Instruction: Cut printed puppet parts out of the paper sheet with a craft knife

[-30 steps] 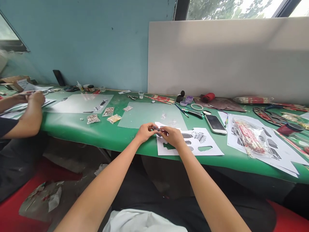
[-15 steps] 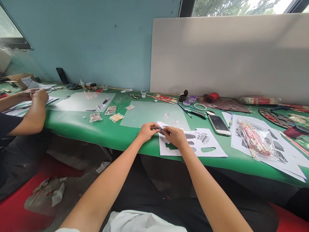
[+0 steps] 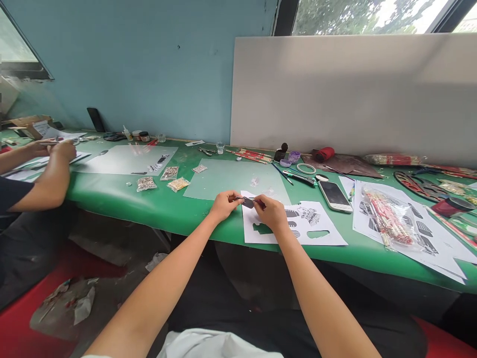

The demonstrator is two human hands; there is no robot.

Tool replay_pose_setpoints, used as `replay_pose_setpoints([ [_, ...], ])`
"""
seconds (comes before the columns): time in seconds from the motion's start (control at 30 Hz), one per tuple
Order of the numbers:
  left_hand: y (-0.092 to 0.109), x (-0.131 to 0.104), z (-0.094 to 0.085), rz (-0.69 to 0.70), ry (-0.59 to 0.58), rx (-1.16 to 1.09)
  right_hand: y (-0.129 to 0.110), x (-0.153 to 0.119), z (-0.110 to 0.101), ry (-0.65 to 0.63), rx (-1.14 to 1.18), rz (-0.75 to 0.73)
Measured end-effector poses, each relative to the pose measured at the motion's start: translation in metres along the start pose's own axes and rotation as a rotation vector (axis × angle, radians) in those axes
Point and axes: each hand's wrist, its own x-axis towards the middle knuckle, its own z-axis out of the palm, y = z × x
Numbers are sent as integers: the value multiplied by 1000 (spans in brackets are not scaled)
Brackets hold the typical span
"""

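Between my two hands is a small dark cutout piece [image 3: 248,202], held above the near edge of the table. My left hand [image 3: 225,206] pinches its left end, and my right hand [image 3: 272,212] pinches its right end. Under my right hand lies a white printed sheet [image 3: 335,233] with dark striped shapes and cut-out holes that show green. Behind my hands a translucent sheet [image 3: 223,179] lies flat, bearing small clear bits. The piece's exact print is too small to make out.
Bead packets [image 3: 179,184] lie to the left. A phone [image 3: 334,196], a cutter knife [image 3: 300,177] and a bagged bundle of red-and-white sticks [image 3: 395,216] lie to the right. A co-worker's hands [image 3: 55,148] are at far left. A white board [image 3: 335,89] leans behind.
The dark piece has turned so that more of its flat face shows between my hands. Both hands keep their pinch. The view has shifted slightly.
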Motion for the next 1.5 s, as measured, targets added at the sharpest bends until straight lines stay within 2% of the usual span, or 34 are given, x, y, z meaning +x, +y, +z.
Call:
replay_pose_setpoints([
  [0.4,3,-1,-3,-4,15,59,-7,1,-3,-3,48,-54],
  [0.6,3,0,-2,-12,27,79,-2,1,-1,53,68,4],
  [0.8,11,-7,-3,0,-32,134,1,2,-1,95,87,31],
  [1.2,17,-8,1,-41,-51,218,-3,1,1,15,35,-5],
  [1.5,18,-13,3,-19,-58,231,-3,-4,0,19,33,-67],
])
